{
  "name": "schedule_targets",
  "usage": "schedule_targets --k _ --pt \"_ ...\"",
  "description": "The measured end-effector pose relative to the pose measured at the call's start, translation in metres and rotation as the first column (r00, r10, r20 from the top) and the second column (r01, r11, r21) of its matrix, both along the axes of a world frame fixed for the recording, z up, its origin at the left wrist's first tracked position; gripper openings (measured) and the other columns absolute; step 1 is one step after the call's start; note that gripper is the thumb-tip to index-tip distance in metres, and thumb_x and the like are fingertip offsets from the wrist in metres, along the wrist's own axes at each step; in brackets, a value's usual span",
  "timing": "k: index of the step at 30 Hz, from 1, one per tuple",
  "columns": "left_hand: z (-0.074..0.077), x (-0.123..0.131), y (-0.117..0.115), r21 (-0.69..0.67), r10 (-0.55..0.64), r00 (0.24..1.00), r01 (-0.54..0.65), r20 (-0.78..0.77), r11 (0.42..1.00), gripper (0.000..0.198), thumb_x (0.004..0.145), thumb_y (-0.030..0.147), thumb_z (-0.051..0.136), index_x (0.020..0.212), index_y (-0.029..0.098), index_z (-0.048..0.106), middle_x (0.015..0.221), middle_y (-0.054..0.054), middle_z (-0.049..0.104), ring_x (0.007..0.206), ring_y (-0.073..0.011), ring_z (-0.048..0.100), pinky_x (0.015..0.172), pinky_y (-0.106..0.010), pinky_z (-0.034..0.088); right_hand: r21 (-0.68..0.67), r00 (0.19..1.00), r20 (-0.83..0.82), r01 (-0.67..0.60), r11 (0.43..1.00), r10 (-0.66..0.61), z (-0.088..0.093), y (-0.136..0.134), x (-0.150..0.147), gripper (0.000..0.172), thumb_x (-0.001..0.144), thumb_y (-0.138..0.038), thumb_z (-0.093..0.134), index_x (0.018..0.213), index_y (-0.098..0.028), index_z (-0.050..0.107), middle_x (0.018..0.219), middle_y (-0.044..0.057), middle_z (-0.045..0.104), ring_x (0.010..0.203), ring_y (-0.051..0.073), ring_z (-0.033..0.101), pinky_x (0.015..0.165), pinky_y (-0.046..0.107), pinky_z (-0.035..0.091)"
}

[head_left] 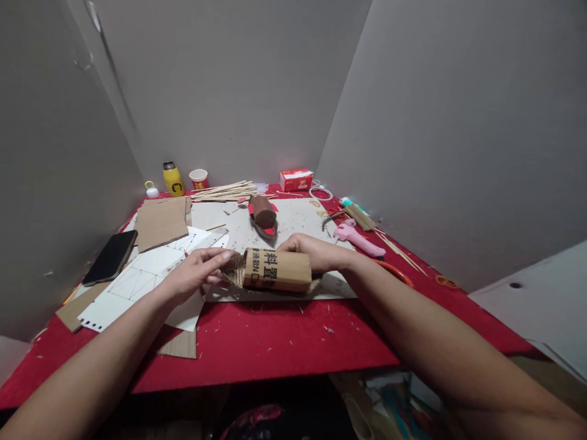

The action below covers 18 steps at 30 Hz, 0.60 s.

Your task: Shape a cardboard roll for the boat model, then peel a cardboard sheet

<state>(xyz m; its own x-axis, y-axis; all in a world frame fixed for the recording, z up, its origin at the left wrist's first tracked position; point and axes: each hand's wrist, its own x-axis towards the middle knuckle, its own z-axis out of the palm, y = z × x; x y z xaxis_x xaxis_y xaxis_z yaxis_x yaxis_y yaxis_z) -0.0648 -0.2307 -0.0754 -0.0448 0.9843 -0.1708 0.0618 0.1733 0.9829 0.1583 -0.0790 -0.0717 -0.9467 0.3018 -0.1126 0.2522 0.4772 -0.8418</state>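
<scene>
Between my two hands is a model made of folded brown cardboard (279, 270), its rounded box-like top printed with black characters. My left hand (205, 267) pinches the narrow corrugated end on the left. My right hand (312, 252) is at the other end, its fingers partly hidden behind the cardboard. Just beyond it, on the white board (215, 214), stands a smaller brown piece with a rounded body (263, 212) and red parts beneath. Near my right forearm lies a pink glue gun (360, 238).
Drawn paper sheets (132, 284), cardboard pieces (160, 221) and a black phone (110, 256) lie at left. A yellow bottle (173, 179), paper cup (199, 178), wooden sticks (224, 192) and red tissue pack (296, 180) line the back. More sticks (401, 252) lie right.
</scene>
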Motion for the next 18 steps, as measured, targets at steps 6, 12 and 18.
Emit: schedule_targets --k 6,12,18 --pt "-0.005 -0.007 0.005 0.055 0.211 0.974 -0.215 0.079 0.975 0.031 0.076 0.043 0.071 0.089 0.016 0.071 0.073 -0.004 0.069 0.063 -0.0132 0.065 0.064 -0.027 0.054 0.021 0.997 -0.025 0.07 0.997 -0.069 -0.004 0.006 0.0 0.02 0.061 -0.019 0.05 0.069 -0.013 0.067 0.063 -0.002 0.058 0.062 0.011 0.051 0.055 0.021 0.04" --pt "-0.007 -0.007 0.006 0.134 0.3 0.951 -0.308 0.074 0.942 0.022 0.07 0.032 0.075 0.077 0.015 0.063 0.067 0.001 0.065 0.057 -0.0109 0.063 0.056 -0.022 0.049 0.029 0.995 -0.032 0.099 0.995 -0.098 -0.015 0.011 -0.002 0.024 0.066 -0.026 0.054 0.077 -0.011 0.071 0.067 -0.001 0.062 0.065 0.014 0.054 0.059 0.024 0.043" --pt "-0.007 -0.004 0.005 0.242 0.368 0.929 -0.367 0.042 0.898 0.031 0.081 0.041 0.065 0.067 0.018 0.049 0.043 0.009 0.044 0.039 -0.0071 0.047 0.044 -0.018 0.035 0.005 0.994 -0.011 0.11 0.994 -0.11 -0.018 0.009 -0.004 0.024 0.066 -0.024 0.056 0.079 -0.011 0.073 0.07 0.0 0.065 0.067 0.014 0.056 0.06 0.024 0.044"
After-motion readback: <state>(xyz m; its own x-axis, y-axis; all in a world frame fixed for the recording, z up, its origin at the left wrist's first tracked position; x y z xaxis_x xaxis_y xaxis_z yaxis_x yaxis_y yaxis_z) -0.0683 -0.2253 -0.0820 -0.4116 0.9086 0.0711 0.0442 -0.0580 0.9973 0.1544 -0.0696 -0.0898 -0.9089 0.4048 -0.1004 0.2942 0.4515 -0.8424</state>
